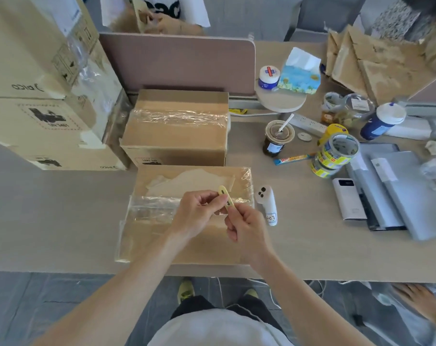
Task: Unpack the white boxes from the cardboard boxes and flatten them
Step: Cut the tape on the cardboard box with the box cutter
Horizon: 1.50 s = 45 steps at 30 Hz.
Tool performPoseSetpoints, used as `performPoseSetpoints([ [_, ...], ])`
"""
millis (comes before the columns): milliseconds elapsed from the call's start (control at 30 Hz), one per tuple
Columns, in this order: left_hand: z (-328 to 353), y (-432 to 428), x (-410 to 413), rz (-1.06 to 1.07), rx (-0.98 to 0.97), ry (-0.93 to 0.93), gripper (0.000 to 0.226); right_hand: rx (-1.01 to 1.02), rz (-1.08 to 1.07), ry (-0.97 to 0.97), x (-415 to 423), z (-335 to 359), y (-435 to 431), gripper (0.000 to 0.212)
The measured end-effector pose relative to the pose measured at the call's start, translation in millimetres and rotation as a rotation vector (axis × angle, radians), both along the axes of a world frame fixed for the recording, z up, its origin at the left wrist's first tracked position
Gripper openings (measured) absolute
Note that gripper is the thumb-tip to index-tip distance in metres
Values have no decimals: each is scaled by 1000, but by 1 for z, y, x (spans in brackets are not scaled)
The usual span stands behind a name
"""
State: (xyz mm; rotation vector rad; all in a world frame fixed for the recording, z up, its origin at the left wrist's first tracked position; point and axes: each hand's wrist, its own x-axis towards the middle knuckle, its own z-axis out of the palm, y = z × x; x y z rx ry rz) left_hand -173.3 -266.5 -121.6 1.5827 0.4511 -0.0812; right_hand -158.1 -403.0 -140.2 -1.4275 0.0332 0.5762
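Note:
A sealed cardboard box (162, 236) wrapped in clear tape lies at the table's near edge in front of me. Both my hands hover above its top and hold a small yellow cutter (225, 196). My left hand (197, 213) pinches its upper part and my right hand (246, 228) grips its lower end. A second taped cardboard box (177, 131) stands just behind the first. No white boxes are visible.
Large stacked cartons (44, 101) fill the far left. A pink divider (182, 61) runs behind the boxes. To the right lie a white controller (268, 203), tape rolls (336, 153), a drink cup (276, 138), a tissue box (299, 76), laptops (406, 196) and flattened cardboard (376, 61).

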Motion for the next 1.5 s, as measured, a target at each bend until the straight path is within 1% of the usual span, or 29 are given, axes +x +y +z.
performPoseSetpoints([
  [67,-1,11,-6,6,-28,12,22,-13,6,-6,-3,1,11,31],
  [167,-4,25,-13,17,-50,22,23,-86,7,-42,-8,0,25,34],
  [267,-5,34,-20,33,-63,5,25,-126,11,-56,-11,3,36,38],
  [333,-7,39,-23,36,-70,-8,26,-155,14,-54,-14,6,42,37],
  [500,-13,52,-29,4,-23,-17,24,-156,40,-68,-20,4,52,38],
  [700,-14,69,-39,-19,17,0,19,-223,119,-125,-24,4,59,32],
  [767,-14,79,-43,25,51,-9,13,-267,157,-142,-22,5,62,28],
  [833,-19,99,-48,139,126,-23,10,-307,194,-126,-19,4,68,24],
  [900,-25,122,-54,237,162,-15,12,-330,225,-88,-13,6,73,21],
  [967,-30,145,-60,253,238,13,20,-382,286,-92,-7,7,79,20],
  [1033,-38,165,-63,225,314,68,32,-473,371,-169,0,6,85,19],
  [1100,-49,181,-67,180,313,121,49,-588,448,-320,6,2,92,19],
  [1167,-62,193,-70,69,334,153,63,-690,521,-477,12,-1,101,19],
  [1267,-69,199,-74,-87,362,185,69,-757,610,-566,16,-6,117,12],
  [1500,-74,202,-79,-136,269,200,80,-868,764,-760,11,-15,154,15],
])
